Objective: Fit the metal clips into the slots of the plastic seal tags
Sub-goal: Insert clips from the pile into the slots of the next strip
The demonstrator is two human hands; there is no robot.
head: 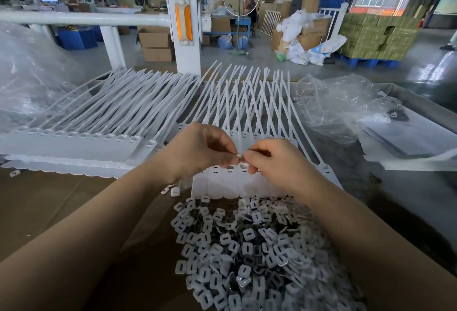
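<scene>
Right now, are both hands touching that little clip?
Touching. The head view shows the left hand and right hand pinching the small clip between their fingertips, above the tag strip.

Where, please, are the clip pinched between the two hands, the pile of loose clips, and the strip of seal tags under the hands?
clip (pixel 239 156), head view, its visible white end.
pile of loose clips (pixel 249 249), head view, middle of heap.
strip of seal tags (pixel 230 184), head view, flat tag body.
</scene>
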